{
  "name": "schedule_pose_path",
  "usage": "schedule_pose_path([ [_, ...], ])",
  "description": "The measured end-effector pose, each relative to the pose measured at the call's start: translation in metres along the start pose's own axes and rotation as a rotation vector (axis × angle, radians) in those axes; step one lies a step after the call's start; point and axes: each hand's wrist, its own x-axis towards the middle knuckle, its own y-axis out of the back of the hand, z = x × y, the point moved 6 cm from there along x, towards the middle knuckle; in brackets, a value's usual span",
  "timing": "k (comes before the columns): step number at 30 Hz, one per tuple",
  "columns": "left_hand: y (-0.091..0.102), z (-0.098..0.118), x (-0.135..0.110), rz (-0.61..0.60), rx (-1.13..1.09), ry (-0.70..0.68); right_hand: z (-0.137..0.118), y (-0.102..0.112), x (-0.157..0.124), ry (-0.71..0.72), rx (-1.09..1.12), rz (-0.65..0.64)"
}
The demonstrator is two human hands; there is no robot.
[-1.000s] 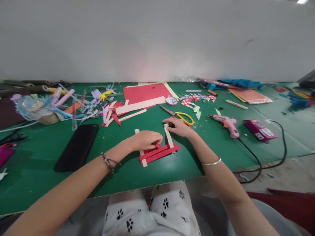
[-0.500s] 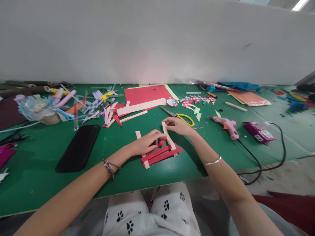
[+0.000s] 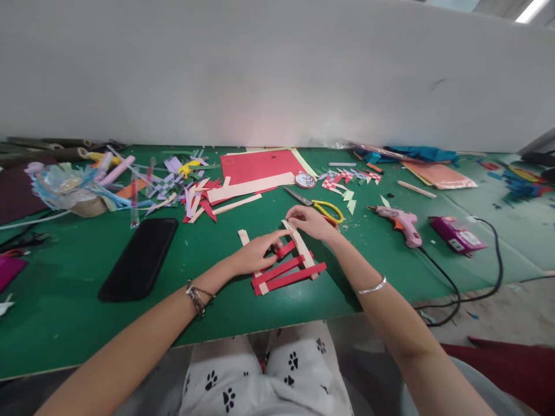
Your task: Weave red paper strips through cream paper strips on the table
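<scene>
My left hand (image 3: 259, 253) is curled over a short red paper strip (image 3: 286, 249), its thumb and fingers closed about the strip's left part. Its index fingertip reaches the cream paper strip (image 3: 302, 247). At the upper end of that cream strip, my right hand (image 3: 311, 222) pinches with thumb and fingers. Two more red strips (image 3: 295, 276) lie slanted across the cream strip's lower end and a second cream strip (image 3: 244, 237) at the left. My left hand covers the middle of this second strip.
Yellow-handled scissors (image 3: 325, 209) lie just beyond my right hand. A black phone (image 3: 139, 260) rests at left. To the right are a pink glue gun (image 3: 403, 224) and a purple power block (image 3: 457, 236) with a cable. Red sheets (image 3: 260, 166) and paper scraps (image 3: 202, 199) lie behind.
The right cream strip was bent and raised; now it lies straighter and flatter. The red strip at my left hand has uncurled and come down against it. Both hands have shifted only slightly.
</scene>
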Motion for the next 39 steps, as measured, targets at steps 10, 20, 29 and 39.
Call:
schedule_pose_path([
  [10,0.006,0.000,0.000,0.026,0.024,0.033,0.000,-0.007,-0.001,-0.061,0.041,-0.170],
  [20,0.013,-0.004,0.001,0.148,-0.192,0.093,0.000,-0.007,0.001,-0.084,0.140,-0.035],
  [29,0.010,-0.008,0.001,0.098,-0.213,0.131,0.005,-0.003,-0.002,-0.128,0.147,-0.016],
  [39,0.017,-0.005,0.000,0.178,-0.293,0.060,0.008,-0.005,-0.003,-0.119,0.206,-0.046],
])
